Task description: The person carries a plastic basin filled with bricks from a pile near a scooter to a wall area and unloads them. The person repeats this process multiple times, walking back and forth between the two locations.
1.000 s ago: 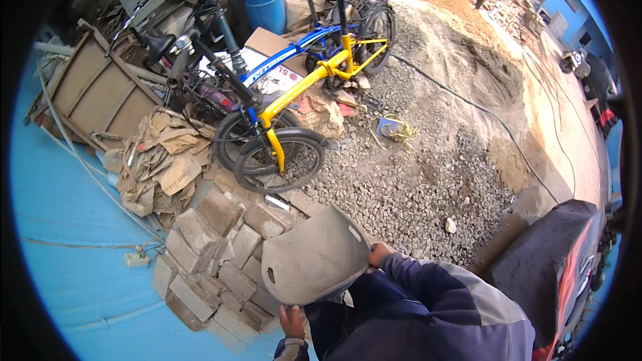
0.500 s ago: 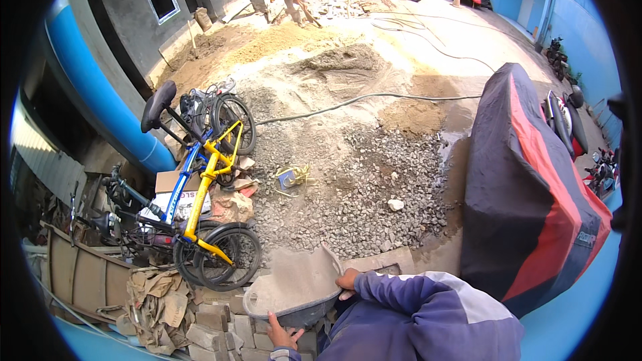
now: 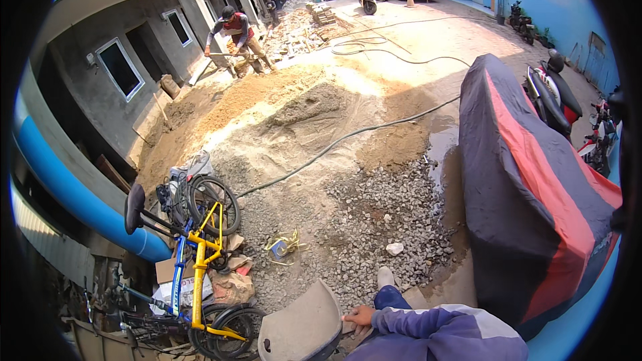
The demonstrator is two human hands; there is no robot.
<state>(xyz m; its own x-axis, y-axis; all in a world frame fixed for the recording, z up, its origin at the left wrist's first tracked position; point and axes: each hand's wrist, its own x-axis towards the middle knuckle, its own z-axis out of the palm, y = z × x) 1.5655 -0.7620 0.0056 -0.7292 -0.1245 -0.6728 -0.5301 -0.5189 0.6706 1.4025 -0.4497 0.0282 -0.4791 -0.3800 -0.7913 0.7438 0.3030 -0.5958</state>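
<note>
A grey, dust-coated mortar tub (image 3: pixel 301 326) is at the lower edge in front of me, tilted so that its inner face shows. A handle hole pierces its left side. My right hand (image 3: pixel 360 316) is closed on the tub's right rim. My left hand is out of the picture. My foot (image 3: pixel 386 278) stands on the gravel (image 3: pixel 401 214) just beyond my right hand.
A yellow folding bicycle (image 3: pixel 198 274) stands close at left. A black and red covered vehicle (image 3: pixel 515 194) fills the right. A hose (image 3: pixel 348 135) crosses the ground by a sand heap (image 3: pixel 311 103). Farther off, a co-worker (image 3: pixel 237 33) holds a long-handled tool.
The tub has tilted up and shifted toward the lower edge. My left hand has left the picture. My foot has come into view, and the view has swung upward.
</note>
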